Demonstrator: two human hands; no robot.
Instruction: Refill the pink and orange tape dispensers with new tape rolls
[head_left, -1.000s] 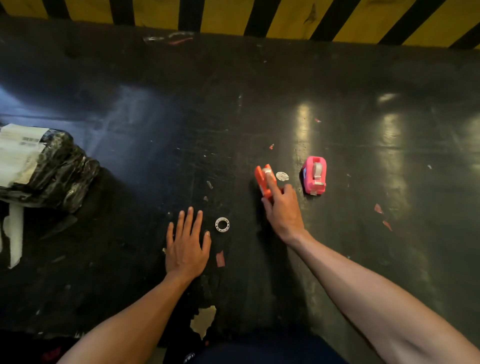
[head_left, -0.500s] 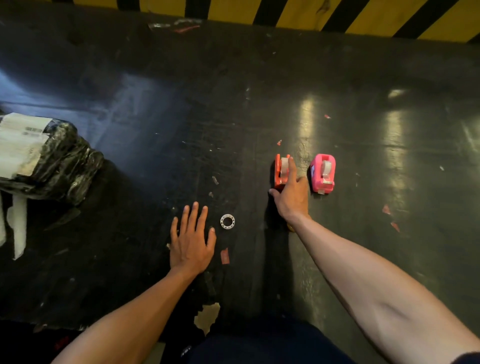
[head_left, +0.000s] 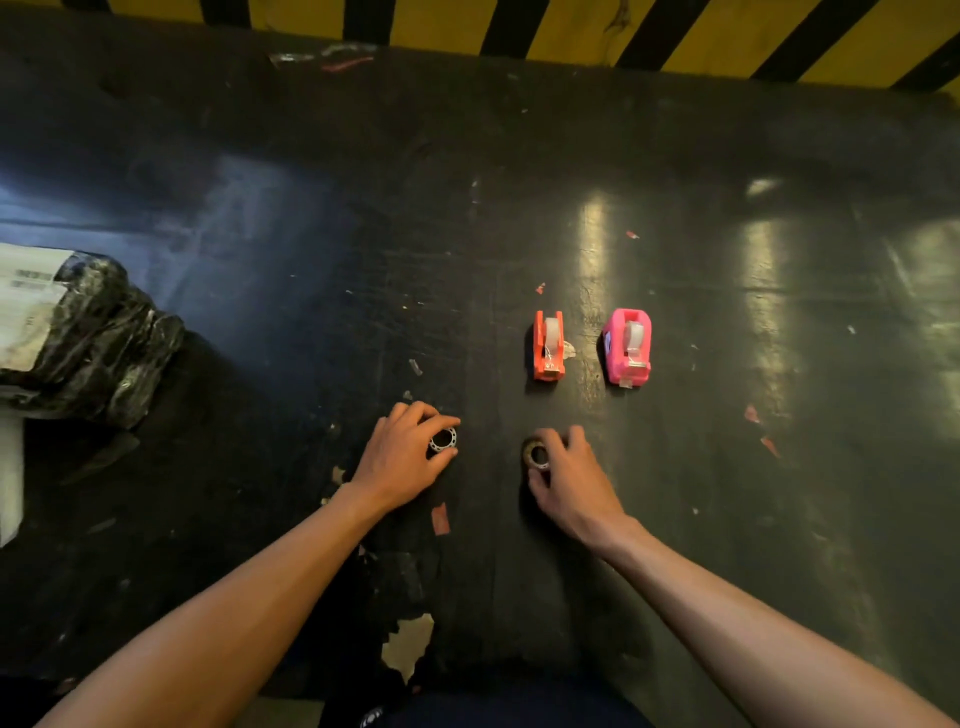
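Orange dispenser | pink dispenser | parallel, cutters toward person

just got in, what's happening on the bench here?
A person is working bare-handed on a dark table. The left hand pinches a small white ring-shaped core; the right hand grips a second, darker ring. Beyond the hands, the orange dispenser and pink dispenser stand side by side, untouched, each with tape showing in it. A black-wrapped parcel lies at far left.
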